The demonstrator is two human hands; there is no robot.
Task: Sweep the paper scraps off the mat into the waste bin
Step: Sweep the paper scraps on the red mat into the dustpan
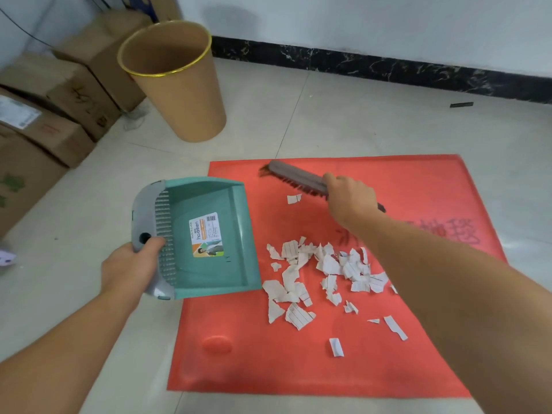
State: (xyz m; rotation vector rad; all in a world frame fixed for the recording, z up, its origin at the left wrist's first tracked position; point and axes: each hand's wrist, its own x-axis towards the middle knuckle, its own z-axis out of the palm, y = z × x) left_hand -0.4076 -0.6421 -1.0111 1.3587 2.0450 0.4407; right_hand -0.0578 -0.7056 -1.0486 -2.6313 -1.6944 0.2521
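A red mat [418,186] lies on the tiled floor. Several torn white paper scraps [325,270] are heaped near its middle, with a few loose ones toward the front. My left hand [128,270] grips the grey back edge of a teal dustpan [209,234], whose open lip rests on the mat's left edge beside the scraps. My right hand [349,198] holds a grey brush [295,177] by its handle, bristles down on the mat's far side, beyond the pile. A tan waste bin [179,85] with a gold rim stands upright on the floor behind the dustpan.
Stacked cardboard boxes [44,121] line the left wall. A black marbled skirting [388,70] runs along the back wall, with a small dark strip [461,105] lying on the floor near it. Tiled floor surrounds the mat.
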